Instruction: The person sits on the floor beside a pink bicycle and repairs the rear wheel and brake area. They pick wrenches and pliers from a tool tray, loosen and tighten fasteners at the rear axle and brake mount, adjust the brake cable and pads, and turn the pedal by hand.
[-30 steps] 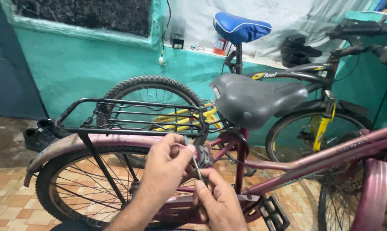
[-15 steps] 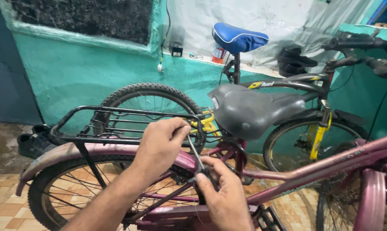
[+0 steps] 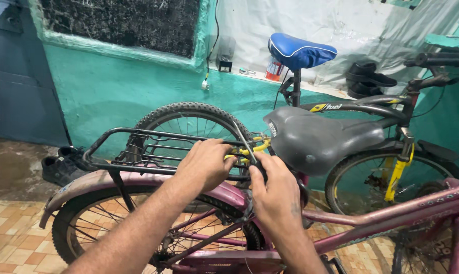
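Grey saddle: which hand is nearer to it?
Right. The right hand sits just under the front-left end of the grey saddle, gripping a thin tool. The left hand is further left, over the rear rack.

Soft, even indoor light fills the frame, moderately bright, with no harsh shadows. A mild sheen lies on the grey moulded plastic bicycle saddle [image 3: 320,139] at centre right and on the glossy blue padded saddle [image 3: 300,50] above it. Centre detail is sharp. The dark doorway at upper left is dim. Lower edges look slightly stretched and softer.
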